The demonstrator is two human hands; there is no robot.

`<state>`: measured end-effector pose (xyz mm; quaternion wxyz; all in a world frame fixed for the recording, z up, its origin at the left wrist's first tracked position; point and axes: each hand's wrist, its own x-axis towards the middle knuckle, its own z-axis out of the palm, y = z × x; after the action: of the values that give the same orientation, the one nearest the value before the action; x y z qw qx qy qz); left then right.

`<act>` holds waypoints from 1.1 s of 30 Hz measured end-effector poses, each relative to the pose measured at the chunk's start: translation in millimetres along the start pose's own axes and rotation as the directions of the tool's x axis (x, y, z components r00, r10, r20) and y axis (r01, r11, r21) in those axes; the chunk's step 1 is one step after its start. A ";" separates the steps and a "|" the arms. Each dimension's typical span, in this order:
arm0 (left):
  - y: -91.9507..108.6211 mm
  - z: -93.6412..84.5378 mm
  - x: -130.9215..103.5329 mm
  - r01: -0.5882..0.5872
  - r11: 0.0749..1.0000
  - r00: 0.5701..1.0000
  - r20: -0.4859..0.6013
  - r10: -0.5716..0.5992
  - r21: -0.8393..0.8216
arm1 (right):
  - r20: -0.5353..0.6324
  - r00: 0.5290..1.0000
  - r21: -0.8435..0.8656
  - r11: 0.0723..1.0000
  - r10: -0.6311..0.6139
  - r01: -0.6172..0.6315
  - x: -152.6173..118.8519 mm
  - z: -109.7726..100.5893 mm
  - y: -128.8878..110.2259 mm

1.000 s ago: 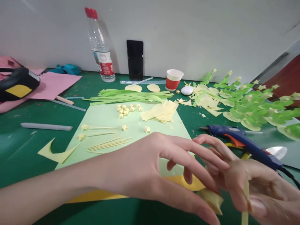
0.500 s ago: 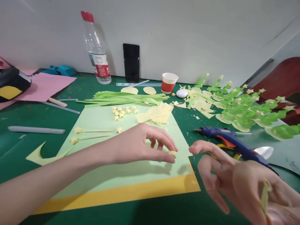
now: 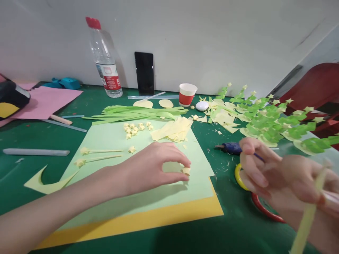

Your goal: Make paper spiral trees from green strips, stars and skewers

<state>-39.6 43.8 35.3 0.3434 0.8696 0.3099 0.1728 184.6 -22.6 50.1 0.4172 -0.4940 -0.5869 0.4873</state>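
My left hand [image 3: 156,164] reaches across the pale green sheet [image 3: 106,141], thumb and fingertips pinching a small pale yellow folded paper star [image 3: 186,171]. At the right, my right hand [image 3: 286,176] is partly blurred and holds a thin pale yellow paper stem [image 3: 307,218] against its palm. Its raised fingers overlap the blue glue gun [image 3: 230,148], hiding most of it; I cannot tell whether they touch it. Beneath that hand lie scissors with yellow and red handles [image 3: 266,210]. Two star-tipped stems [image 3: 100,158] and a single star [image 3: 131,149] rest on the sheet.
Behind my left hand are folded stars [image 3: 135,129], pale yellow strips [image 3: 172,129] and green strips [image 3: 132,113]. A bottle [image 3: 106,67], phone [image 3: 144,73] and paper cup [image 3: 187,94] stand by the wall. Finished green paper plants [image 3: 278,123] crowd the right side.
My right hand has risen and moved right over the glue gun and scissors, with the stem now showing more. My left hand still pinches the paper star. The view has shifted slightly.
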 end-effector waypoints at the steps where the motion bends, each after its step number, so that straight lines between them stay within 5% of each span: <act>1: -0.2 0.6 -0.3 0.018 0.999 1.000 0.009 -0.018 0.028 | 0.025 1.000 0.053 0.999 -0.011 0.010 0.1 1.1 -1.2; 8: -4.5 2.2 -0.3 0.088 0.984 0.996 -0.043 -0.082 0.156 | 0.063 0.987 0.033 0.988 0.146 -0.149 2.3 15.0 -3.7; 11: -3.4 3.6 -1.6 -0.007 0.929 0.982 -0.171 0.075 0.369 | 0.072 0.986 0.011 0.988 0.151 -0.152 5.6 18.6 -2.9; 15: 9.0 5.9 -7.4 -0.148 0.838 0.884 -0.310 0.351 0.525 | 0.122 0.973 -0.050 0.980 0.198 -0.193 3.9 17.4 -0.7; 17: 17.9 6.7 -12.3 -0.192 0.848 0.847 -0.354 0.398 0.495 | 0.150 0.967 -0.041 0.979 0.206 -0.202 1.4 17.7 0.4; 26: 27.9 21.5 -19.2 -0.220 0.956 0.815 -0.502 0.289 0.193 | 0.177 0.963 0.121 0.967 0.202 -0.225 -2.3 28.3 2.1; 33: 23.5 28.5 -17.4 -0.194 0.978 0.855 -0.502 0.130 -0.079 | 0.228 0.965 0.041 0.990 0.126 -0.138 -1.5 30.8 5.3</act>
<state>-28.2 5.0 30.2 0.2915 0.7959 0.3013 0.4367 155.9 -28.8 39.4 0.3285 -0.4616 -0.5821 0.5832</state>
